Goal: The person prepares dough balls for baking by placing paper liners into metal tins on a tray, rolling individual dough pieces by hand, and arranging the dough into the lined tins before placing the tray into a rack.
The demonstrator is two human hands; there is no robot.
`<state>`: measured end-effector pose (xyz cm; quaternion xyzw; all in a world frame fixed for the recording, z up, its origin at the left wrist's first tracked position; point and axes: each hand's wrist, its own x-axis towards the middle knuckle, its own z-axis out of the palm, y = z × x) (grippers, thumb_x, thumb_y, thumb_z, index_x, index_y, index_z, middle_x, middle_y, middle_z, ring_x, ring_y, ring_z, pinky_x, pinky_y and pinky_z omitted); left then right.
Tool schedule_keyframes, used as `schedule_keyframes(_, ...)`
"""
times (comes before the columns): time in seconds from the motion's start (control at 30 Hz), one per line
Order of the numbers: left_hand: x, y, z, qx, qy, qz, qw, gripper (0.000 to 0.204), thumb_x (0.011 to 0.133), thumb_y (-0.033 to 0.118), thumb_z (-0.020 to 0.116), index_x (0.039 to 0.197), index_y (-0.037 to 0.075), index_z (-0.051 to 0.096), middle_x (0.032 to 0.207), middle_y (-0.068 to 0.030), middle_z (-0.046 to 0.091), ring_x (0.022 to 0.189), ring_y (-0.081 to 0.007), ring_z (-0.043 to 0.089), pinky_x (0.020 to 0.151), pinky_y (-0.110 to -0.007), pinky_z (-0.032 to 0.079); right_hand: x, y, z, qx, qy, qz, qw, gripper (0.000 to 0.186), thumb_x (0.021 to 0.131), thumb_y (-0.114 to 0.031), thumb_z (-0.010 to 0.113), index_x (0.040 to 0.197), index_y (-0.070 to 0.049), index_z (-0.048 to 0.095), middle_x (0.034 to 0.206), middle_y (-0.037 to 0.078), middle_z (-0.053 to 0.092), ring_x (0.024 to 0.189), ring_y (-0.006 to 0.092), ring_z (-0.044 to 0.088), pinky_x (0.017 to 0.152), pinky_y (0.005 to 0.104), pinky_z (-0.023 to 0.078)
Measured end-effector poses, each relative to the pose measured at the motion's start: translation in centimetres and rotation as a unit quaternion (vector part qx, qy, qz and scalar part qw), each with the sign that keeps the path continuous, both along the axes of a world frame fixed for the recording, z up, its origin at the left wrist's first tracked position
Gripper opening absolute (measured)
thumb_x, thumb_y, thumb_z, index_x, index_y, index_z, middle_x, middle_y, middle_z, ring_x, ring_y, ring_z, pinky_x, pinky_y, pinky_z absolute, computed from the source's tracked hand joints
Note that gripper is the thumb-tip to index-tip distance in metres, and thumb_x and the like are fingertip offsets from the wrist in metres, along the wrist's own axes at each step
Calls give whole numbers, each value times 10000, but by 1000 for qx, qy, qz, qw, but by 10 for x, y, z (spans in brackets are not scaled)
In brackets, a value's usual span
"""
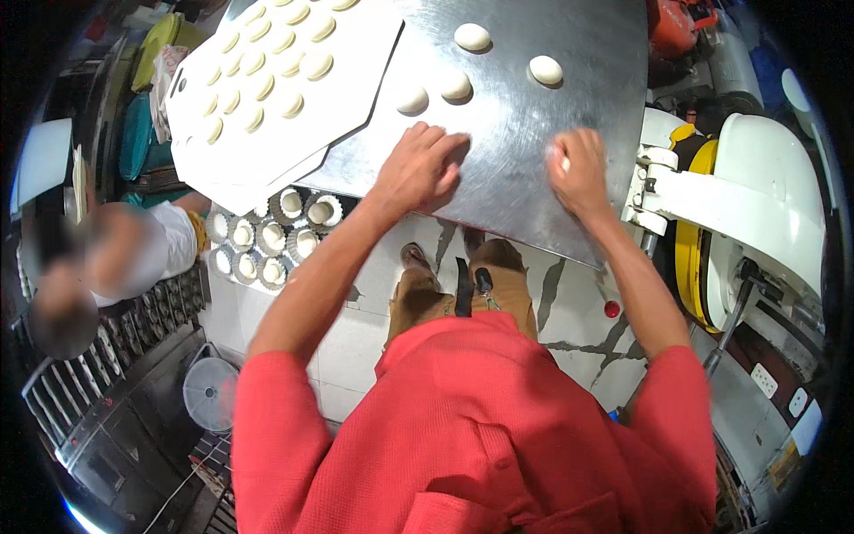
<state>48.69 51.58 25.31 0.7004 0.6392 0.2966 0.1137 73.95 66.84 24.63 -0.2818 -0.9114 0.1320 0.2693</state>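
Note:
Over the near edge of the steel table (569, 116), both hands are held low. My right hand (580, 173) is curled and slightly blurred, with a bit of a pale dough ball (566, 165) showing between its fingers. My left hand (422, 165) has its fingers bent down toward the steel; whatever lies under the palm is hidden. Several smooth white dough balls lie just beyond the hands, the closest one (412, 99) above my left knuckles and another (545, 70) farther off to the right.
Left on the table, white boards (329, 116) carry rows of flattened dough pieces (292, 104). Below them, fluted metal cups (273, 238) hold dough balls. A white machine with a yellow ring (703, 222) stands close at right. Another person (173, 245) is at the left, near a rack.

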Motion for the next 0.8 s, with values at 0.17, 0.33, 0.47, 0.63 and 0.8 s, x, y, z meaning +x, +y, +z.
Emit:
schedule_keyframes(0.17,51,14,-13,42,-58,88,994,361,791,69,686,1152,63,680,877,-114,602,843,-297,568,783,-403,484,-32,-39,-9,-30,48,11,998,124,781,-55,630,862,-88,542,838,103,517,800,306,507,752,440,413)
schedule_keyframes(0.33,-14,-22,-3,-3,-45,-73,996,339,784,18,642,1116,65,691,817,-110,578,820,-286,556,771,-422,486,23,-12,2,-17,-9,114,993,135,782,-93,667,845,-85,547,841,121,543,826,315,527,769,430,424)
schedule_keyframes(0.47,21,-1,-3,36,-55,126,990,326,815,113,710,1137,71,700,860,-109,633,874,-276,598,800,-401,495,-11,-10,13,-65,-10,7,998,149,860,-177,660,860,-75,551,881,119,572,852,308,540,794,432,427)
schedule_keyframes(0.63,8,19,36,-283,-224,110,926,267,989,278,590,1084,59,710,1055,-139,711,1033,-318,631,802,-439,506,-25,28,32,-332,-241,-51,911,209,952,-279,588,885,-83,562,876,106,570,866,302,550,797,455,413)
schedule_keyframes(0.8,27,32,3,-44,80,88,992,363,1016,322,506,1340,178,585,1080,-87,580,989,-283,519,894,-430,371,-23,17,4,6,-96,18,995,235,958,-353,596,930,-120,581,877,61,574,839,279,546,758,434,359)
